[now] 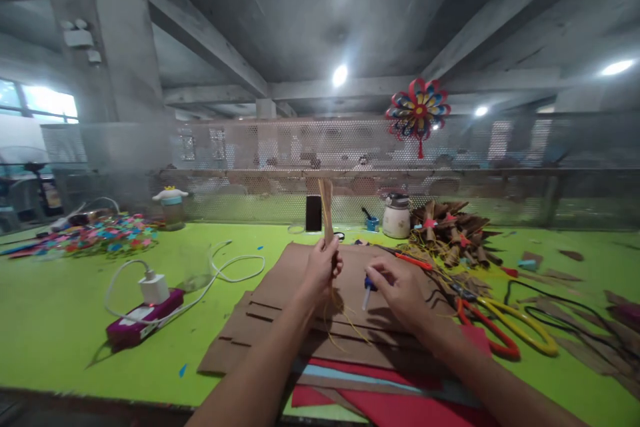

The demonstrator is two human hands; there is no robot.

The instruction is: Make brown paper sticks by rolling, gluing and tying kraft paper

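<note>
My left hand (323,263) is closed around the lower end of an upright bundle of narrow brown cardboard strips (326,207). Thin yellow strings (345,327) trail below that hand. To its right, my right hand (397,290) pinches a small tool with a blue handle and a pale shaft (368,292), its shaft pointing down. The tool's exact kind is too small to make out. Both hands are above a stack of brown cardboard sheets (280,280). Red and light blue sheets (400,407) stick out at the stack's near edge.
Scissors with red and yellow handles (490,327) lie at the right, near brown paper cones (453,233) and black cords. A purple power strip (145,317) with a white charger sits left. At the back are a phone (313,213), a jar (397,217) and a mesh partition (240,197).
</note>
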